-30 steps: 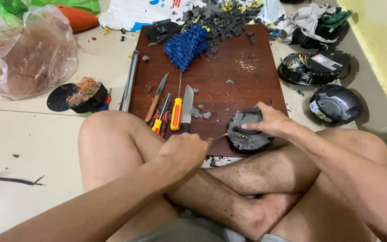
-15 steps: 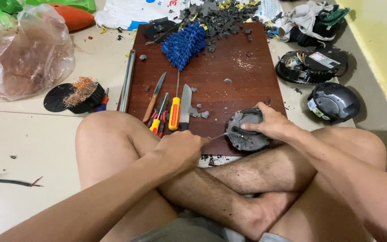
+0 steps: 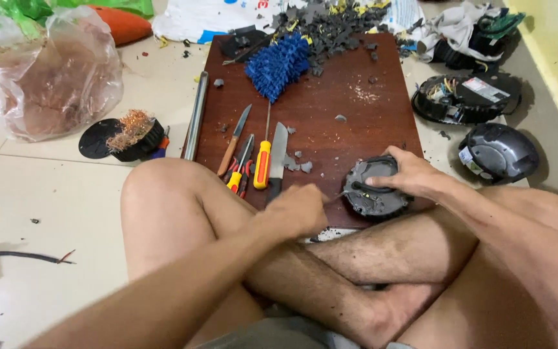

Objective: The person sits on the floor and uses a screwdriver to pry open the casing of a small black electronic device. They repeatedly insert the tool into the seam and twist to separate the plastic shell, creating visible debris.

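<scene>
You sat cross-legged at the near edge of the board (image 3: 330,90), and over the last second almost nothing on it moved; only your view drifted slightly. The grey round part (image 3: 372,189) stayed at the board's near right corner, just beyond your shin. Your right hand (image 3: 403,173) stayed draped over its far rim, fingers curled down and pressing it to the board. Your left hand (image 3: 295,210) stayed closed around a thin tool whose tip (image 3: 338,195) met the part's left edge; the handle was hidden, so I could not tell what kind of tool it was. Judging by that stillness, you were working steadily at one spot, not shifting your grip. The knife (image 3: 278,155), screwdriver (image 3: 263,161) and pliers (image 3: 240,169) lay untouched just left of your left hand.
</scene>
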